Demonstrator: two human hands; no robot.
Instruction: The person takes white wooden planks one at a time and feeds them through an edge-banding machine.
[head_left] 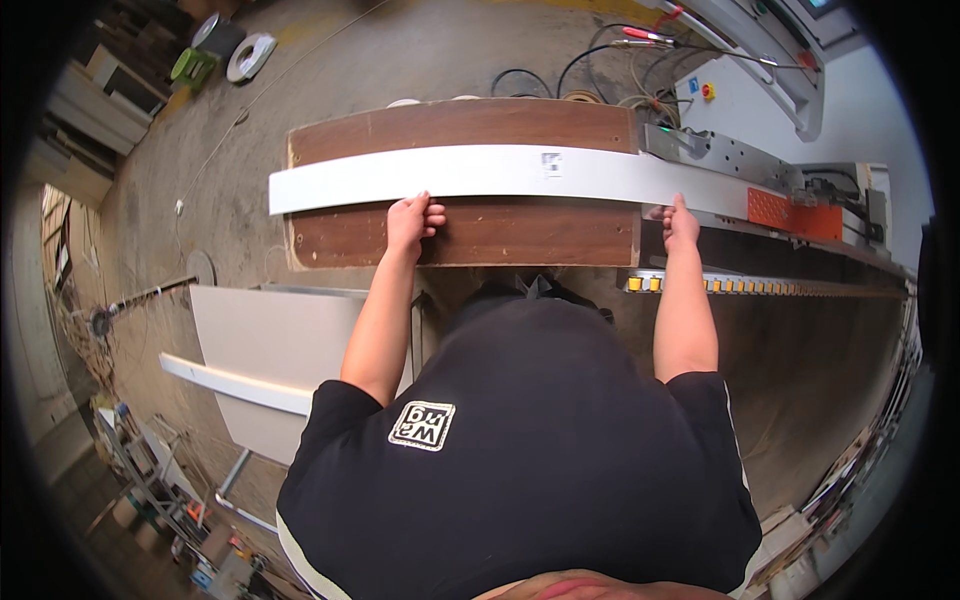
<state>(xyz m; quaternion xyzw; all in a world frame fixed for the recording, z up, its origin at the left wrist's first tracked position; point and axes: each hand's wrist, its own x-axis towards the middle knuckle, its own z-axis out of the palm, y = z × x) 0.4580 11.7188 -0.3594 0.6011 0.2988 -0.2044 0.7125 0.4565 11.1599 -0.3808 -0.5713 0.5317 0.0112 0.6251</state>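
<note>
Fingers (pixel 428 213) of the left hand (pixel 412 222) are curled together, knuckles bent, against the near edge of the long white laminated panel strip (pixel 470 170) at centre frame. That strip runs left to right across the upper middle of the frame, lying flat on the dark brown rectangular wooden board (pixel 470 232) that serves as the counter.

At far left, a round white reel (pixel 250 56) lies on the grey concrete floor (pixel 200 180) in the upper left of the frame. In the lower left, a pale grey flat panel (pixel 270 350) rests on a metal stand, with a second white strip (pixel 235 383) across its front edge.

Right of centre, the right hand (pixel 680 222) presses on the same strip's near edge where it leaves the board; its fingers (pixel 662 212) lie close together, thumb up against the panel. Whether they wrap under the edge cannot be told.

At right, the strip's end meets the grey metal machine with an orange guard (pixel 790 210). A row of yellow rollers (pixel 720 286) runs below it.
</note>
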